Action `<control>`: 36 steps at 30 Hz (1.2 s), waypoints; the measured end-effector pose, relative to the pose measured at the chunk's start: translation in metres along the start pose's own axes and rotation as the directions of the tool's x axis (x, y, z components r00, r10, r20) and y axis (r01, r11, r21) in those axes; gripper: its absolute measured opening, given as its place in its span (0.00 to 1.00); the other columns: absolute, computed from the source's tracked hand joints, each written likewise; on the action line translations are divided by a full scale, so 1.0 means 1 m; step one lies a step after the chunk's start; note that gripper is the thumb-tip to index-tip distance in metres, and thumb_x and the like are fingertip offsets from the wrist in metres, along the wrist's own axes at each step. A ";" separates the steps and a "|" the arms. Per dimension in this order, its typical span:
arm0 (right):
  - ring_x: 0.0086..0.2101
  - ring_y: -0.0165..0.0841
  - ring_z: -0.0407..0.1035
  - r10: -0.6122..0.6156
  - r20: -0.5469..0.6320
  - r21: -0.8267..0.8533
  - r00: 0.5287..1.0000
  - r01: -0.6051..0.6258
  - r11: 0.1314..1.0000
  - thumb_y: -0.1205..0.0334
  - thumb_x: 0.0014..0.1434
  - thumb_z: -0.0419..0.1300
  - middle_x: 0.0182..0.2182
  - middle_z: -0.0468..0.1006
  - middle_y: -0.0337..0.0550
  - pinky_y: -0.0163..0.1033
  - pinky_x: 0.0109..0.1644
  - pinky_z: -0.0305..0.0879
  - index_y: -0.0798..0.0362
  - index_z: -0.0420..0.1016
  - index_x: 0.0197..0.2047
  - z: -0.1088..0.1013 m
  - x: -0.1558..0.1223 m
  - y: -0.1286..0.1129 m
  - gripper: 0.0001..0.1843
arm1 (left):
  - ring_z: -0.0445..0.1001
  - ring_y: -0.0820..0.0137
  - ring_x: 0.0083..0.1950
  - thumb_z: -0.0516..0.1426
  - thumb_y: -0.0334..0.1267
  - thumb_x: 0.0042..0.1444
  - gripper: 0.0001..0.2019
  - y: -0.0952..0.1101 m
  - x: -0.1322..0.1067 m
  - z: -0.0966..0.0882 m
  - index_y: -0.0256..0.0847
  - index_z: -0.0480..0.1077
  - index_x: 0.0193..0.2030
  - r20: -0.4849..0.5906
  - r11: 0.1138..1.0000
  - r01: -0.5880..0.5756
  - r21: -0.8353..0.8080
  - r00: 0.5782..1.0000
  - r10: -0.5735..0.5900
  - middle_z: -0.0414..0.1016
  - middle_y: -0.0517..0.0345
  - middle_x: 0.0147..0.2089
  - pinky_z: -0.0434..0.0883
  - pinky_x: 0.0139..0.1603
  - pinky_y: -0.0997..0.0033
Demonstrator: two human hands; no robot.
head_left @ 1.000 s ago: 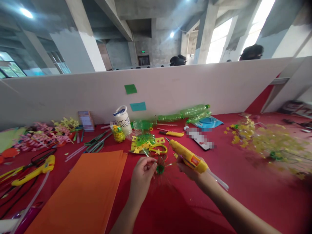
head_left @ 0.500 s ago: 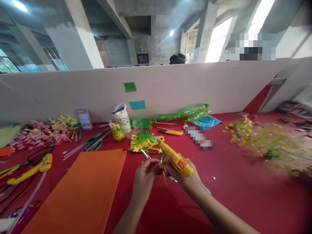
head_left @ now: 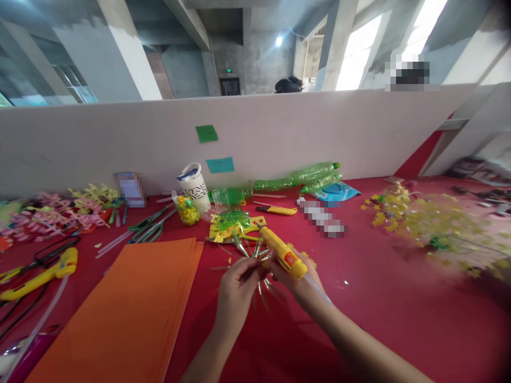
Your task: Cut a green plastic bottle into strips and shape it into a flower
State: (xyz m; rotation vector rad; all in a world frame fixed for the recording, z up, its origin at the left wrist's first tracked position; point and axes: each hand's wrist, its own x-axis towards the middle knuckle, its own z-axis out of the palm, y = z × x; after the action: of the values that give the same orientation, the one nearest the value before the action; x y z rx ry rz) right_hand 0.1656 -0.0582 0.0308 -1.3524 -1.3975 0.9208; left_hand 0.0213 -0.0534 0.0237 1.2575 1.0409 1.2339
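My left hand (head_left: pixel 238 284) is closed in a pinch at the middle of a clear plastic piece cut into thin strips (head_left: pixel 241 245), which fan out all round the fingers. My right hand (head_left: pixel 298 279) grips a yellow glue gun (head_left: pixel 281 251), its nozzle pointing up and away to the left and a clear glue stick trailing from its back end. The right fingertips meet the left ones at the centre of the strips, where a small yellowish bit shows; the contact itself is hidden. Just beyond lie yellow star-patterned sheets (head_left: pixel 255 221) and loose yellow stars.
Orange sheets (head_left: pixel 120 303) cover the left front. Further left lie another yellow hot glue gun (head_left: pixel 64 266) and pink-and-yellow paper flowers (head_left: pixel 51 215). Behind are scissors (head_left: pixel 149 229), a white cup (head_left: pixel 194 186), a yellow utility knife (head_left: pixel 279 210) and green bottles (head_left: pixel 313 175). Yellow star branches (head_left: pixel 431 229) lie right.
The plastic strips have turned in my fingers and now spread out more evenly around them. The view has tilted down and shifted slightly right. The right hand still grips the glue gun.
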 end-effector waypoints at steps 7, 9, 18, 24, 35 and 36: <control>0.26 0.31 0.69 -0.014 -0.021 -0.010 1.000 0.013 1.000 0.63 0.51 0.56 0.24 0.73 0.38 0.32 0.30 0.64 0.53 0.70 0.31 0.002 0.002 0.006 0.04 | 0.73 0.70 0.35 0.59 0.36 0.50 0.04 0.000 0.000 0.001 0.40 0.75 0.33 0.004 1.000 -0.015 -0.005 1.000 0.015 0.72 0.58 0.33 0.72 0.38 0.73; 0.27 0.31 0.69 -0.026 -0.020 -0.013 0.999 0.026 1.000 0.63 0.51 0.56 0.25 0.74 0.38 0.32 0.30 0.64 0.53 0.70 0.31 0.002 0.002 0.007 0.04 | 0.73 0.70 0.35 0.59 0.35 0.50 0.04 -0.001 0.000 0.001 0.40 0.75 0.33 0.015 1.000 -0.022 0.002 1.000 0.022 0.72 0.58 0.33 0.72 0.39 0.73; 0.27 0.32 0.68 -0.025 -0.010 -0.017 1.000 0.025 1.000 0.64 0.51 0.55 0.25 0.72 0.39 0.33 0.30 0.63 0.54 0.69 0.31 0.002 0.001 0.001 0.04 | 0.73 0.69 0.35 0.58 0.35 0.51 0.04 -0.001 -0.002 0.002 0.40 0.74 0.32 0.007 0.998 -0.030 0.050 1.000 0.030 0.72 0.58 0.32 0.71 0.39 0.71; 0.27 0.31 0.68 -0.039 -0.026 -0.011 0.999 0.039 0.999 0.63 0.52 0.55 0.25 0.72 0.38 0.33 0.30 0.62 0.54 0.69 0.32 0.003 0.000 0.006 0.04 | 0.73 0.68 0.37 0.57 0.36 0.52 0.04 -0.002 -0.001 0.002 0.40 0.73 0.33 0.023 0.999 -0.026 0.043 0.999 0.025 0.72 0.57 0.34 0.71 0.41 0.70; 0.26 0.31 0.68 -0.038 -0.036 -0.080 0.999 0.035 0.996 0.61 0.51 0.56 0.24 0.73 0.39 0.33 0.29 0.61 0.54 0.69 0.30 0.003 0.001 0.001 0.05 | 0.73 0.67 0.37 0.58 0.36 0.51 0.05 -0.004 -0.002 0.002 0.39 0.74 0.33 0.015 0.999 -0.033 0.041 0.999 0.033 0.73 0.56 0.34 0.72 0.41 0.69; 0.26 0.31 0.68 -0.037 -0.036 -0.080 0.999 0.034 0.996 0.61 0.51 0.56 0.24 0.73 0.39 0.33 0.29 0.61 0.54 0.69 0.30 0.003 0.001 0.001 0.05 | 0.74 0.67 0.37 0.58 0.36 0.51 0.05 -0.004 -0.002 0.002 0.39 0.74 0.33 0.011 0.999 -0.027 0.040 1.000 0.026 0.73 0.56 0.34 0.72 0.41 0.68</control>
State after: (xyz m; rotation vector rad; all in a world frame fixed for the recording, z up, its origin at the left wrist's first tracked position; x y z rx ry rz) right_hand 0.1630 -0.0568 0.0289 -1.3928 -1.4384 0.8202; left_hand 0.0231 -0.0551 0.0201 1.3106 1.0490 1.2310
